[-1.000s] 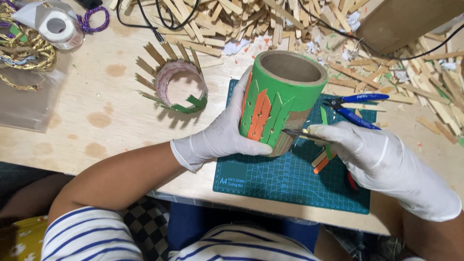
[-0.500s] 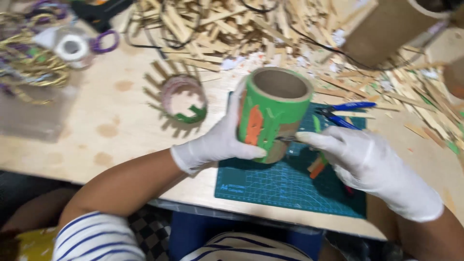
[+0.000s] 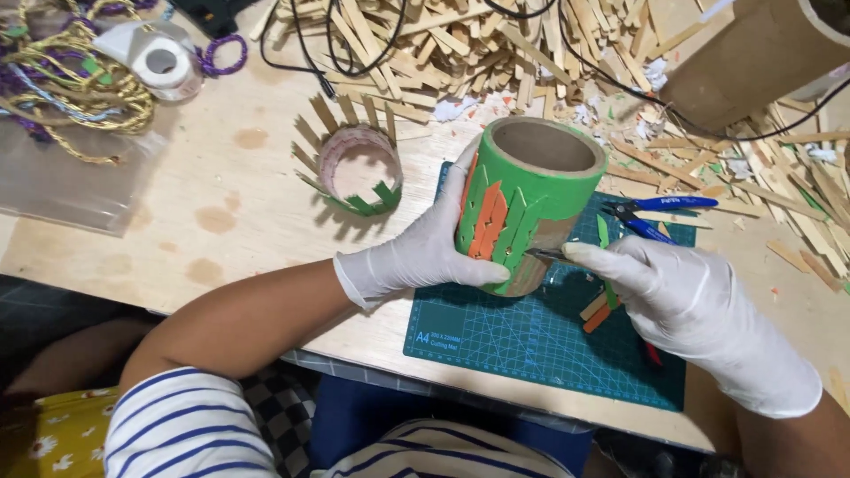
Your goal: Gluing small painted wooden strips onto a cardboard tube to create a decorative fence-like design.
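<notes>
The cardboard tube (image 3: 527, 199) stands tilted over the green cutting mat (image 3: 531, 345), its open mouth up and towards the camera. Green tape wraps its upper part, and green and orange pointed sticks are stuck lengthwise down its side; bare brown card shows at the lower right.

The left hand (image 3: 425, 252), in a white glove, wraps the tube from the left, fingers curled round its side and thumb pressed near the bottom edge. The right hand (image 3: 682, 296), also gloved, sits just right of the tube, its fingers pinched together on a thin dark tool (image 3: 542, 255) whose tip touches the tube's lower bare part.

On the mat beside the right hand lie blue-handled pliers (image 3: 651, 217) and a few loose orange and green sticks (image 3: 598, 314).

To the left of the tube, on the wooden table (image 3: 221, 195), rests a tape ring with sticks standing round it (image 3: 354, 168). Behind lies a heap of plain wooden sticks (image 3: 460, 49) crossed by black cables (image 3: 354, 44). A larger brown tube (image 3: 753, 57) lies at top right, and a white tape roll (image 3: 159, 62) beside gold cord (image 3: 80, 88) sits at top left.
</notes>
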